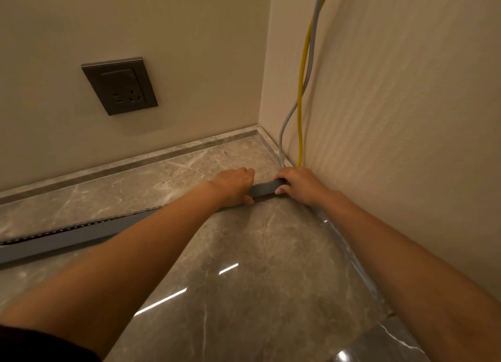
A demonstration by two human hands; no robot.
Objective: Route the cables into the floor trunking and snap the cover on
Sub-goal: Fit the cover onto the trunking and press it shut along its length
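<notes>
- Marble floor (pixel 257 253) meets two cream walls in a corner, with a dark socket (pixel 119 86) on the far wall
- I see a yellow cable (pixel 300 112) and a grey cable (pixel 287 117) hanging down the right wall to the corner
- Grey trunking (pixel 264 189) lies on the floor, running from the left edge to that corner
- My left hand (pixel 234 186) and right hand (pixel 301 184) both grip it near the corner, fingers over the top, thumbs on the near side
</notes>
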